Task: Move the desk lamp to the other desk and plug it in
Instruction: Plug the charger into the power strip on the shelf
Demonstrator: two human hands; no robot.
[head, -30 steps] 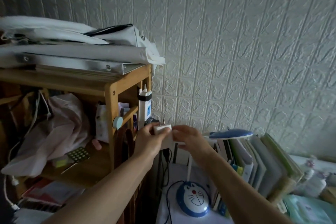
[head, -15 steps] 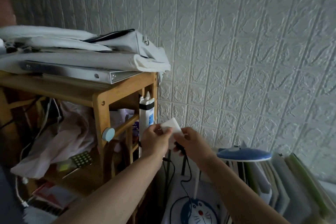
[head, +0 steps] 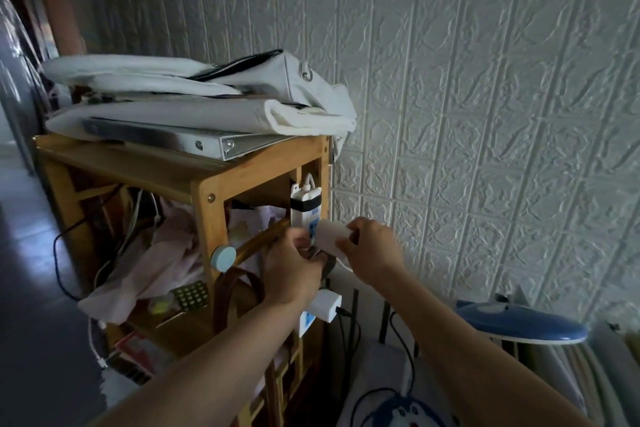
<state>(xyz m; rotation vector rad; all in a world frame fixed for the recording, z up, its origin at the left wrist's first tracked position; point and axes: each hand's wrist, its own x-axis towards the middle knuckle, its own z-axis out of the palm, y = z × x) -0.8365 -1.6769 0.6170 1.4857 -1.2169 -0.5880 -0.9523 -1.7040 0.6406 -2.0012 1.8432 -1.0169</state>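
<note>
since the earlier frame the white plug adapter (head: 331, 236) had gone from prongs-up between the hands to pressed against the power strip (head: 306, 215) at centre frame, and the view had tilted up. the right hand (head: 372, 250) was closed around the adapter; the left hand (head: 294, 267) was curled beside it at the strip, though what it gripped could not be told. the desk lamp (head: 519, 322) stood at lower right, its base (head: 405, 412) on the white counter (head: 374, 371), so the move looked done. plugging in seemed nearly finished; whether the prongs were seated was hidden. another charger (head: 323, 305) sat lower on the strip, fixed to the wooden shelf (head: 204, 184).
</note>
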